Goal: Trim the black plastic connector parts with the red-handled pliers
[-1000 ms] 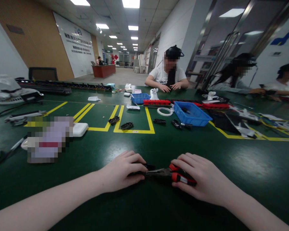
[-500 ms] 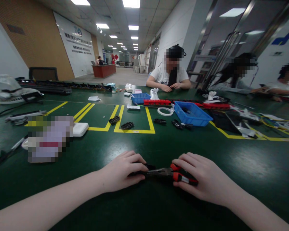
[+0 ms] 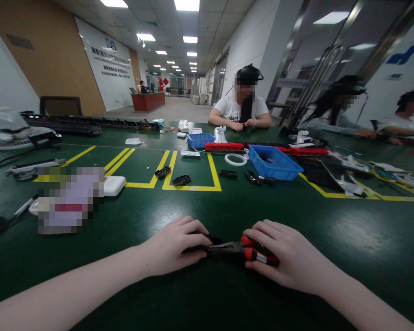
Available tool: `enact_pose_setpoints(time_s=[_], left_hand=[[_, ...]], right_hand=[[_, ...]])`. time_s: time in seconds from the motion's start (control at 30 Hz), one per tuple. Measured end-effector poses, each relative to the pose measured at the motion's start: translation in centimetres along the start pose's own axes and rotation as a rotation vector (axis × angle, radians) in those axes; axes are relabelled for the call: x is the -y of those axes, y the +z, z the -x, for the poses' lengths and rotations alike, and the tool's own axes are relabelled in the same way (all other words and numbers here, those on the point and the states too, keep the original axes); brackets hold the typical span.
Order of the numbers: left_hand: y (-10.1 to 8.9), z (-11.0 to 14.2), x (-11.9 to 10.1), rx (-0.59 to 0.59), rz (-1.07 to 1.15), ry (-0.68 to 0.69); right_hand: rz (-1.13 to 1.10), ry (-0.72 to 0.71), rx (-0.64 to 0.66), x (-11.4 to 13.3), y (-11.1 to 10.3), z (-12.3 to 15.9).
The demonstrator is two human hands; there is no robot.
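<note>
My right hand (image 3: 284,250) is closed around the red and black handles of a pair of pliers (image 3: 229,248), whose long jaws point left. Those jaws reach the fingertips of my left hand (image 3: 179,246). Between its thumb and fingers, my left hand pinches a small black part (image 3: 214,239), mostly hidden by the fingers. Whether the jaws grip the part or just touch it, I cannot tell. Beyond my hands, similar dark pieces lie on the green table: one black piece (image 3: 181,179) inside a yellow-taped box and another black piece (image 3: 228,173) to its right.
A blue bin (image 3: 276,163) stands beyond my right hand, beside a white ring (image 3: 235,159) and a red strip (image 3: 224,146). To the left lie a white box (image 3: 114,185) and a blurred-out object (image 3: 72,202). A person (image 3: 243,108) sits across the table (image 3: 131,216); others sit at right.
My right hand and the pliers have shifted slightly left. My left hand keeps its pinch in nearly the same place. The camera view has turned a little.
</note>
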State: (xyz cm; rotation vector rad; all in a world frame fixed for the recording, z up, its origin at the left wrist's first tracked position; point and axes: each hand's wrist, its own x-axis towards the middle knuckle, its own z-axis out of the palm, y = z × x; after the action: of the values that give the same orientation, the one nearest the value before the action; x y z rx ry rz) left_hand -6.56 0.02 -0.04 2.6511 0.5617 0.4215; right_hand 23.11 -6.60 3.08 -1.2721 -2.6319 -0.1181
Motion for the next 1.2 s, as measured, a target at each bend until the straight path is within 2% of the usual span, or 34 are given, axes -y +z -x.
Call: enact_pose_setpoints(time_s=[0.5,0.67,0.93,1.2], left_hand=[[0.2,0.0,0.1,-0.013,-0.011,0.006],[0.0,0.0,0.0,-0.007,-0.013,0.005],[0.1,-0.1,0.2,-0.039,-0.037,0.035],[-0.2,-0.1,-0.1,-0.037,-0.035,0.026]], right_hand=[[0.021,-0.005,-0.002,0.0,0.1,-0.1],[0.044,-0.02,-0.02,-0.2,0.0,0.0],[0.023,-0.04,-0.095,-1.0,1.0,0.5],[0.058,-0.073,-0.083,-0.4,0.4,0.0]])
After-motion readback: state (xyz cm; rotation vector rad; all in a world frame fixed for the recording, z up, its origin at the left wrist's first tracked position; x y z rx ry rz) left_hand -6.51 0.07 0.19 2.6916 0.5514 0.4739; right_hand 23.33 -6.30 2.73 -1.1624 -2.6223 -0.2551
